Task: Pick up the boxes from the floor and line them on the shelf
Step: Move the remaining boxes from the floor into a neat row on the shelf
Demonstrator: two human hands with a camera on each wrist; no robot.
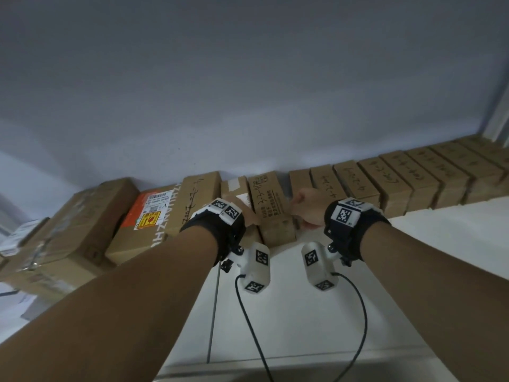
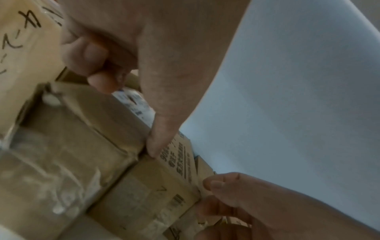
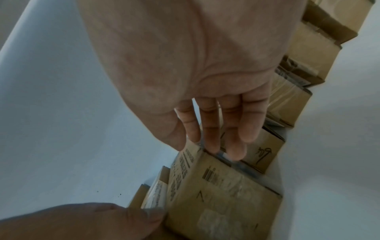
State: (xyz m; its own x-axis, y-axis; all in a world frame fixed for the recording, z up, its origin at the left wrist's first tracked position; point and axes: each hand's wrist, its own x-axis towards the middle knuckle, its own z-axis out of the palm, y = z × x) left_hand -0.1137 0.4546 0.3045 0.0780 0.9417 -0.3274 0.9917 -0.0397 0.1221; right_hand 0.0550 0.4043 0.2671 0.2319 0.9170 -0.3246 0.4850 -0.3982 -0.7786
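Note:
A narrow brown box with handwriting and printed text lies on the white shelf, in a row of boxes along the wall. My left hand is at its left side. The left thumb presses the seam between this box and the taped neighbour, and the other fingers are curled and hold nothing. My right hand is at the box's right side. Its straight fingers touch the right edge of the box, and its thumb lies by the top face.
Several similar small boxes stand side by side to the right, up to the corner. Larger cartons and one with an orange label lie to the left. A plain wall backs the row. Cables hang from both wrists.

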